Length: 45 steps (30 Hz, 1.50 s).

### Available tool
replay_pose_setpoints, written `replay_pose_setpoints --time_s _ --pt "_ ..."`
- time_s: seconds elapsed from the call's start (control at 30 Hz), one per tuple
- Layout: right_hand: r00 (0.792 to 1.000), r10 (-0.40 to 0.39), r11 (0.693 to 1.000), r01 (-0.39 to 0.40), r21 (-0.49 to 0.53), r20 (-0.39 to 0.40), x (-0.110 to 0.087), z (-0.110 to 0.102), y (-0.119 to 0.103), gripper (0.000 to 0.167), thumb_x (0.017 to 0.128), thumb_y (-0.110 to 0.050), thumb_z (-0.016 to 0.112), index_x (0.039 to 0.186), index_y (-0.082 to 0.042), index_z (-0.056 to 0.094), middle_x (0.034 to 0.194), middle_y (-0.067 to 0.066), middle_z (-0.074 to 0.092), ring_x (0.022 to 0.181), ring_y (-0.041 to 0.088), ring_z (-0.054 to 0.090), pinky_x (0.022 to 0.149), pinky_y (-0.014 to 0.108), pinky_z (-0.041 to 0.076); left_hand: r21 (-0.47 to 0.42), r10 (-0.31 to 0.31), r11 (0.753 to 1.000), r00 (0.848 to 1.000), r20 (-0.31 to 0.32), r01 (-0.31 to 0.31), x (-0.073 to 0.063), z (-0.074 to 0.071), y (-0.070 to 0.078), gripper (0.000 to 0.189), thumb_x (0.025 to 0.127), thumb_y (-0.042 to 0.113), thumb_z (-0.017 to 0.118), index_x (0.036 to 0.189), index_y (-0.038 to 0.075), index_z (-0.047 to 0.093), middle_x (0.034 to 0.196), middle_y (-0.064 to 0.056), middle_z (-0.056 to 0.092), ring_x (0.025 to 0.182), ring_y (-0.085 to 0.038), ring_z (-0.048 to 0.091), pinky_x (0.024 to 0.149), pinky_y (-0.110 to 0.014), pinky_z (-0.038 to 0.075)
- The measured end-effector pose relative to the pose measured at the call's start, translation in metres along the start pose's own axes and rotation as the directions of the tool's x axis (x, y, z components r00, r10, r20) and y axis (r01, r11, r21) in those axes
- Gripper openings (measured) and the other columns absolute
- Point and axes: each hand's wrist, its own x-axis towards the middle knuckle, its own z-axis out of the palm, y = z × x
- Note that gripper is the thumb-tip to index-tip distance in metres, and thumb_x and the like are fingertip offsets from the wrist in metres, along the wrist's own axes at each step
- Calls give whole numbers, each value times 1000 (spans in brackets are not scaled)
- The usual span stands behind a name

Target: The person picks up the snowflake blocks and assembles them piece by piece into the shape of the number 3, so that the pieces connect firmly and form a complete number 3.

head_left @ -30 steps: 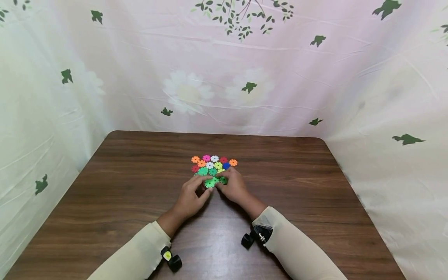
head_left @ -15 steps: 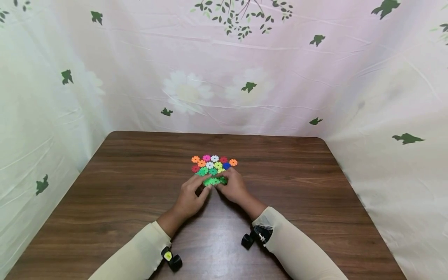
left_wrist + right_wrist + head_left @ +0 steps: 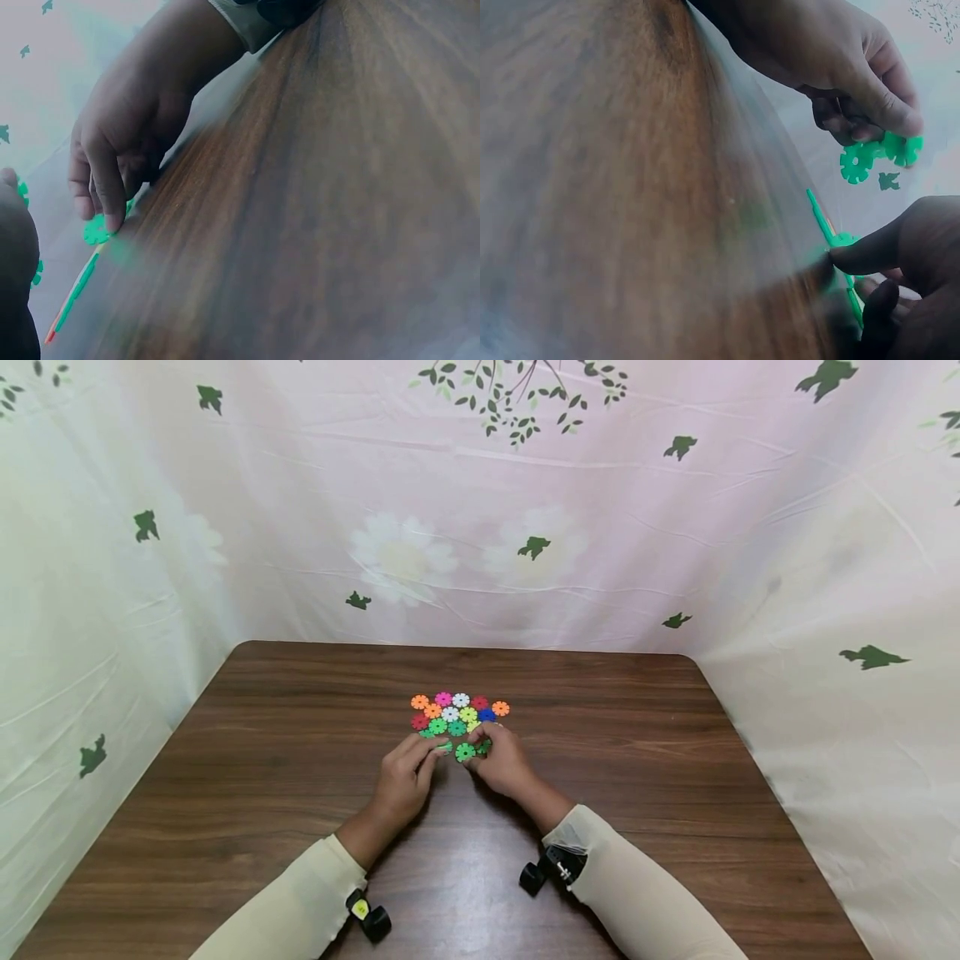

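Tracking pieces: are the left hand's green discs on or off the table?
Off: in the right wrist view, the left hand holds the green discs above the table.

Worktop (image 3: 637,735): dark brown wood grain, rounded far corners; lower half of frame.
Backdrop (image 3: 300,477): pale creased fabric, upper half and both sides.
Bird motifs (image 3: 534,547): dark green, scattered.
Branch print (image 3: 491,406): leafy, top centre.
Flower prints (image 3: 405,557): two, white, above centre.
Sheen (image 3: 457,902): pale, bottom centre.

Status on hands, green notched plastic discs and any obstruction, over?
Left hand pinching linked green discs; right hand gripping another green disc. Multicoloured notched plastic discs lying just beyond, possibly in the way.
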Motion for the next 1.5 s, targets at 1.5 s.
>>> replay_pose_setpoints --time_s 1.5 --pt "987 -132 827 56 560 96 -10 -8 2 35 105 1 68 139 11 66 103 38 68 72 6 62 64 23 52 -169 -233 952 961 149 257 0 -4 1 11 103 -4 68 104 0 78 89 -9 79 80 -7 67 70 -28 60"
